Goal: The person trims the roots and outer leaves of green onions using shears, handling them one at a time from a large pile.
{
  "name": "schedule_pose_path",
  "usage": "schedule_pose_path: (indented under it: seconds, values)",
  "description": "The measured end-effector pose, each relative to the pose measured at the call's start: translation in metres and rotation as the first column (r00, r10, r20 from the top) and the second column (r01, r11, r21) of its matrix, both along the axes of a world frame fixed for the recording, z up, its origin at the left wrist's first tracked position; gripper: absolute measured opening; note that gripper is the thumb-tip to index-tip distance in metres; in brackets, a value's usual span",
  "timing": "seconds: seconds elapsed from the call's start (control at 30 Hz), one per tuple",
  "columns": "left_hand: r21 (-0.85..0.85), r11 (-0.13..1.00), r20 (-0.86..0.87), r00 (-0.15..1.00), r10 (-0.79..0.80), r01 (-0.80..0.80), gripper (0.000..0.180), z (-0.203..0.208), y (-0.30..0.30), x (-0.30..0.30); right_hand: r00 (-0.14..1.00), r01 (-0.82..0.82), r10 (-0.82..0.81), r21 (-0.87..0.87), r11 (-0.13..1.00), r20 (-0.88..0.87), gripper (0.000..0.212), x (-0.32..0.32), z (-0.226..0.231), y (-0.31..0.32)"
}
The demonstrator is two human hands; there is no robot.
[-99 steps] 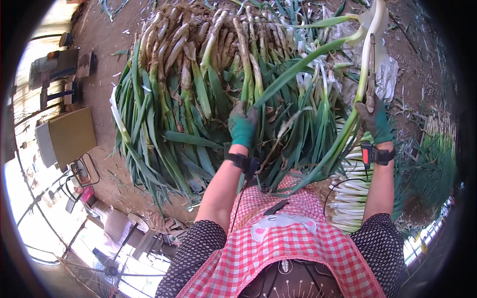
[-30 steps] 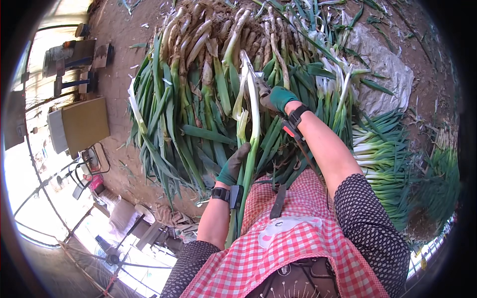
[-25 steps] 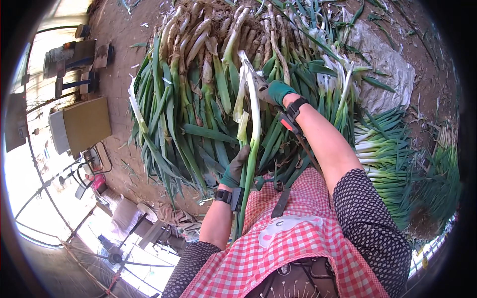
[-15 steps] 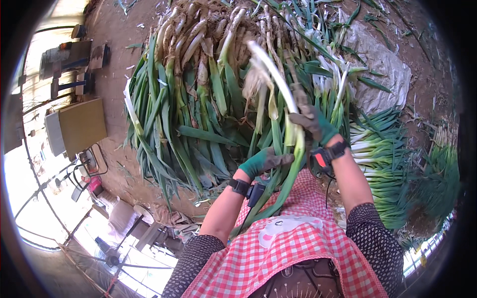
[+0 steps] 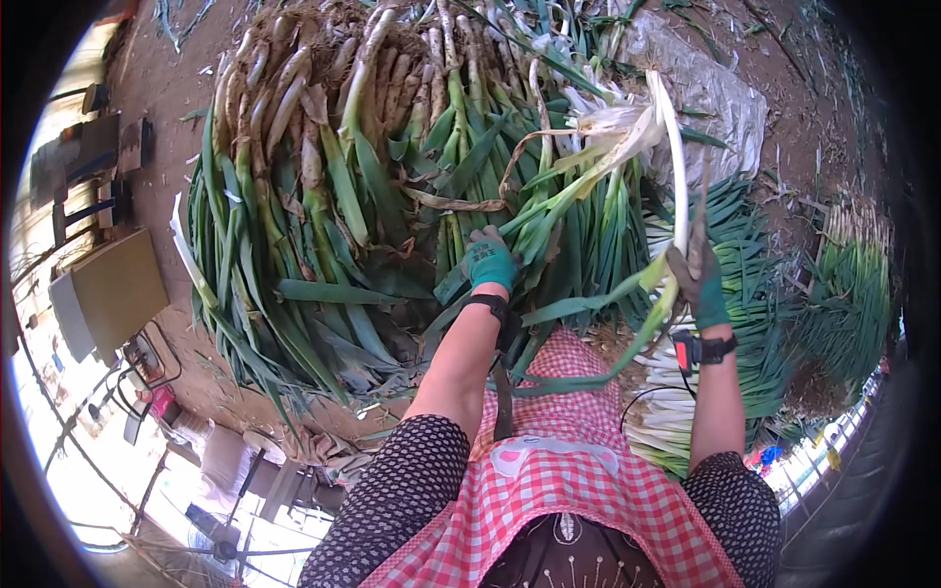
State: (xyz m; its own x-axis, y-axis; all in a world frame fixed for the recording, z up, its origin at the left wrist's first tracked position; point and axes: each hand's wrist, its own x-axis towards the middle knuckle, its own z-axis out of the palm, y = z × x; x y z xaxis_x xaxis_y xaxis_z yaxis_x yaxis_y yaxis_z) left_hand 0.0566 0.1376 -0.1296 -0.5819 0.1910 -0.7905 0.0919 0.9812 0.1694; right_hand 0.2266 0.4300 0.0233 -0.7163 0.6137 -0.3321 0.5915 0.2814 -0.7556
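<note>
My right hand [image 5: 700,279], in a green and grey glove, is closed around a long green onion [image 5: 678,171]. Its bare white stalk points up and away, while its green leaves bend down across my apron. Strips of pale, peeled outer leaf [image 5: 613,157] stretch from beside the white stalk toward my left hand [image 5: 488,260]. That gloved hand is closed on the green end of these strips, low over the pile; its fingertips are partly hidden. Beneath and left of it lies a large pile of unpeeled green onions [image 5: 323,196] with soil-covered roots at the far end.
Cleaned green onions [image 5: 755,294] lie in a stack at the right, white ends toward me. Another bundle [image 5: 848,284] lies farther right. A pale plastic sheet [image 5: 701,93] is spread beyond them. At the left stand a board-like box [image 5: 113,294] and some low stools [image 5: 83,157].
My hands have moved apart, the right one rightward with the green onion, the left one farther up over the pile. Outer leaves now hang peeled away from the stalk between them.
</note>
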Motion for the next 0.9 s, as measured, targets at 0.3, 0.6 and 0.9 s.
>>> schedule_pose_path:
  seconds: [0.3,0.6,0.9]
  values:
    - [0.103,0.967,-0.035,0.972,-0.232,0.235,0.056,-0.017,0.002,0.04,0.736,-0.024,0.206,-0.278,0.96,0.645,0.04,-0.007,-0.206,-0.019]
    - [0.223,0.97,0.146,0.987,0.069,-0.101,0.063,-0.049,0.029,0.024,0.831,0.548,-0.137,-0.754,0.362,0.538,0.03,-0.036,-0.257,-0.114]
    - [0.63,0.639,0.615,0.786,-0.064,-0.441,0.048,-0.014,0.023,-0.017,0.937,0.339,-0.12,-0.937,0.081,0.328,0.036,-0.057,-0.138,-0.096]
